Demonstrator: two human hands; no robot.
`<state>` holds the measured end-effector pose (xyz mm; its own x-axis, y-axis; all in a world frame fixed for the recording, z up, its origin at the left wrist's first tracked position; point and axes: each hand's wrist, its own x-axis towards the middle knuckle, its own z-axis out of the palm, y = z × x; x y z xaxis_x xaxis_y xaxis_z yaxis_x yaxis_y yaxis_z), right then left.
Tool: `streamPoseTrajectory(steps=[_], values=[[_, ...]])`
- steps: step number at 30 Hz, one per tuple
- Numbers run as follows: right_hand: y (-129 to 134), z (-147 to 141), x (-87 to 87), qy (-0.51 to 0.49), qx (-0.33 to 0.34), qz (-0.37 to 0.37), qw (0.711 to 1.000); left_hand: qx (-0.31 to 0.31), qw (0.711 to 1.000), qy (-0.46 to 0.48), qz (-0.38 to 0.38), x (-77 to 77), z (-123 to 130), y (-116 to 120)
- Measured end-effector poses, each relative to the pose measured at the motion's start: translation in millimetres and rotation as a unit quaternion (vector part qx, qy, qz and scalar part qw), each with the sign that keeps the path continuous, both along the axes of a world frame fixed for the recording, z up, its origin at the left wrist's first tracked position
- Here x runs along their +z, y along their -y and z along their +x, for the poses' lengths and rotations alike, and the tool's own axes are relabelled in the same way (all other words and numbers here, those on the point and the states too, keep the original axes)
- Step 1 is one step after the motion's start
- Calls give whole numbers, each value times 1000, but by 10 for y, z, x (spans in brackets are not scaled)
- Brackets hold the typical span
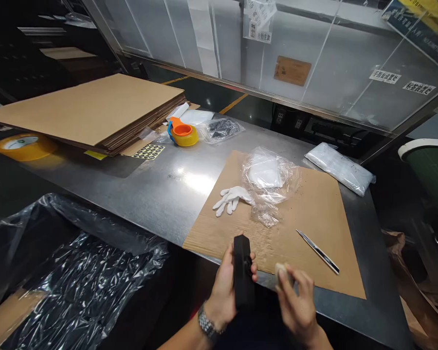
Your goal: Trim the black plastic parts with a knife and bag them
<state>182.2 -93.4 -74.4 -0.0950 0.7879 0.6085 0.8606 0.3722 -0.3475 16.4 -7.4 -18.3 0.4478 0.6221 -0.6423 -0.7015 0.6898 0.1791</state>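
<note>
Held upright in my left hand (224, 284) is a long black block-shaped object (243, 272) with a small knob-like part on its side. My fingers wrap round it from behind. To its right, my right hand (297, 301) pinches a small beige rounded piece (282, 272), blurred, its kind unclear. The two held things are apart. Both hands are at the front edge of a cardboard sheet (314, 209). On that sheet lie a white glove (231, 199), a clear plastic bag with white contents (265, 170) and a silver-and-black pen-like tool (319, 252).
A cardboard stack (91, 107) covers the metal table's (160, 189) left end. Near it are an orange tape dispenser (182, 131), a yellow tape roll (25, 146) and a sticker sheet (148, 151). A wrapped white pack (339, 167) lies right; a black-plastic-lined container (83, 287) stands lower left.
</note>
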Motion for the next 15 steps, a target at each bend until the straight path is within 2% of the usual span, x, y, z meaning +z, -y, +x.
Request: streamPoseTrajectory(steps=[2,4,7,9,12,15], values=[[-202,166,-50,-35,-53,-29,998,7,993,-78,89,21,23,76],[-439,298,-110,-50,-75,-54,994,-14,980,-121,158,46,35,153],[-729,406,-194,-65,-82,-84,991,-75,952,-173,239,80,10,228],[-802,396,-174,-82,-81,-96,989,-118,928,-214,281,99,-30,251],[-707,262,56,-117,-59,-117,984,-150,904,-249,315,135,-89,274],[-506,84,424,-195,44,-171,965,-178,891,-244,340,186,-112,297]])
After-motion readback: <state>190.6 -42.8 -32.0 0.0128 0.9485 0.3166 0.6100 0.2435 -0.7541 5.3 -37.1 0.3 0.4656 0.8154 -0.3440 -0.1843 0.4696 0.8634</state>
